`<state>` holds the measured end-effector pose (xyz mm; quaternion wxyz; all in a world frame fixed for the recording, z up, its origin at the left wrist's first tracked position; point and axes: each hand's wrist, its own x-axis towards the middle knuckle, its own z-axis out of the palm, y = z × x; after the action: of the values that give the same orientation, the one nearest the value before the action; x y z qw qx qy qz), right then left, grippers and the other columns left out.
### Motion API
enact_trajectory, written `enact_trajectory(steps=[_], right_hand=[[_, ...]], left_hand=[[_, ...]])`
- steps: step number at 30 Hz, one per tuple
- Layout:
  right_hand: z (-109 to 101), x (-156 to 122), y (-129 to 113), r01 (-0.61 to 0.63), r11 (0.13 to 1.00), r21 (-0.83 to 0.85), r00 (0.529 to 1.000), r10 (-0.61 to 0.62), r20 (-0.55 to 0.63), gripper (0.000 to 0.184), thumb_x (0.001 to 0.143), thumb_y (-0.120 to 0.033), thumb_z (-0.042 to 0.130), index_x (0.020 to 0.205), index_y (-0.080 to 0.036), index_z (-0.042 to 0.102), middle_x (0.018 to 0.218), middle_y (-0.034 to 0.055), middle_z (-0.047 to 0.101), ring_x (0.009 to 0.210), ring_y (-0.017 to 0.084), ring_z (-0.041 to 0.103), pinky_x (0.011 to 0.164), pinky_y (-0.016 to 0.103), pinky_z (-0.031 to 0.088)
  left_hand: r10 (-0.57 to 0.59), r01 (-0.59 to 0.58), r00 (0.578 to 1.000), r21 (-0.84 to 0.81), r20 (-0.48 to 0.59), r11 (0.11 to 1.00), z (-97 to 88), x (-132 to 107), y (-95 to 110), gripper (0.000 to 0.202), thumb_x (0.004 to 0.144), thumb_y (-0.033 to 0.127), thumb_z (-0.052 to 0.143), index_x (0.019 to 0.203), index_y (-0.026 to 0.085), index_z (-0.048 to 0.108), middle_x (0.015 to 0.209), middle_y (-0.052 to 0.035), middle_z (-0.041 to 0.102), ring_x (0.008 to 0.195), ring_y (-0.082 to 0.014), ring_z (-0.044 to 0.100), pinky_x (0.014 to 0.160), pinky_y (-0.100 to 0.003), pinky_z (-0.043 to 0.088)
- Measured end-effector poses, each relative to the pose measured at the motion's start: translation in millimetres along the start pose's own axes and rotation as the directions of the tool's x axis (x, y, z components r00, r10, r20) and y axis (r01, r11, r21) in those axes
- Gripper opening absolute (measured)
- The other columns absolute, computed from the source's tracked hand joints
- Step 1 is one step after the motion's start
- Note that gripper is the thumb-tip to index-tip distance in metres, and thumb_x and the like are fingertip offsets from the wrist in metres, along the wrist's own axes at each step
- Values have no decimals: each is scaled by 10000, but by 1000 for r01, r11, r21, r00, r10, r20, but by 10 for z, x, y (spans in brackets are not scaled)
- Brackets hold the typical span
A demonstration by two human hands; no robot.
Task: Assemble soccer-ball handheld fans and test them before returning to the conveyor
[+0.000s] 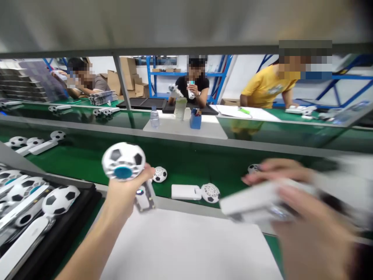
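My left hand grips a small hand-held fan by its handle; the fan's round head is patterned like a football with a teal centre. My right hand, blurred by motion, holds a white handle-shaped fan part above the white mat. On the green belt just beyond lie a white fan with a grille head and a loose football-patterned cover.
A black tray at the left holds several finished football fans. More fans lie on the belt at far left. Three people sit across the line behind a water bottle and a blue pen holder.
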<state>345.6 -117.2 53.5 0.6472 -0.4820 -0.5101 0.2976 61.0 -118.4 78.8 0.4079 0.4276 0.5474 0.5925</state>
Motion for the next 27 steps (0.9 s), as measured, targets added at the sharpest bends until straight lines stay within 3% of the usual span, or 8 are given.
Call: enact_trajectory(steps=[3, 6, 11, 16, 19, 22, 24, 27], right_hand=[[289, 445, 249, -146, 963, -228, 986, 160, 44, 240, 880, -322, 729, 995, -129, 645, 1020, 46, 670, 908, 194, 662, 802, 370, 570], [533, 886, 596, -272, 833, -482, 932, 352, 83, 209, 927, -317, 676, 997, -121, 662, 1002, 41, 680, 879, 196, 671, 770, 359, 576], [565, 990, 800, -261, 589, -765, 838, 532, 123, 271, 952, -322, 643, 1163, -153, 629, 1150, 73, 649, 971, 220, 662, 815, 392, 576], [502, 584, 640, -1, 512, -859, 822, 490, 291, 359, 951, -304, 638, 1281, -176, 574, 1350, 112, 551, 1172, 278, 579, 969, 497, 504], [516, 245, 584, 202, 555, -807, 714, 480, 509, 313, 948, -326, 642, 1219, -172, 614, 1301, 98, 589, 1164, 271, 582, 988, 507, 483], [507, -26, 571, 283, 571, -771, 632, 494, 598, 272, 918, -342, 679, 1107, -148, 654, 1204, 89, 636, 1137, 270, 595, 994, 519, 468], [455, -117, 533, 277, 590, -758, 642, 473, 603, 255, 895, -343, 706, 1043, -139, 664, 1153, 83, 650, 1102, 264, 607, 978, 512, 474], [306, -132, 400, 190, 679, -709, 714, 400, 574, 254, 874, -360, 725, 991, -144, 660, 1014, 51, 671, 939, 218, 647, 855, 428, 537]], left_hand=[[-43, 37, 994, 67, 98, 997, 280, 480, -119, 256, 687, 264, 845, 827, 158, 659, 742, 12, 651, 670, -165, 607, 600, -281, 490], [-72, 49, 984, 137, 164, 989, 591, 1007, -221, 184, 895, 296, 680, 968, 128, 656, 930, -34, 674, 789, -160, 645, 702, -320, 557], [-142, 98, 973, 232, 181, 968, 835, 1573, -519, 251, 937, 311, 632, 1117, 137, 630, 1062, -66, 666, 865, -183, 664, 738, -355, 586], [-194, 148, 974, 318, 115, 936, 790, 1716, -875, 324, 940, 331, 622, 1210, 154, 600, 1184, -94, 637, 979, -222, 654, 817, -414, 579], [-223, 172, 971, 389, 90, 905, 792, 1721, -1022, 355, 941, 336, 620, 1248, 163, 582, 1237, -104, 616, 1031, -238, 642, 857, -443, 568], [-263, 196, 961, 471, 81, 860, 829, 1684, -1124, 365, 939, 330, 622, 1261, 165, 573, 1247, -107, 611, 1037, -242, 640, 863, -449, 566], [-285, 197, 954, 525, 92, 828, 850, 1634, -1173, 365, 938, 326, 624, 1262, 165, 571, 1236, -105, 616, 1023, -238, 646, 851, -440, 570], [-264, 141, 956, 593, 126, 793, 863, 1525, -1225, 361, 938, 329, 624, 1256, 166, 575, 1219, -102, 623, 1005, -232, 651, 835, -428, 575]])
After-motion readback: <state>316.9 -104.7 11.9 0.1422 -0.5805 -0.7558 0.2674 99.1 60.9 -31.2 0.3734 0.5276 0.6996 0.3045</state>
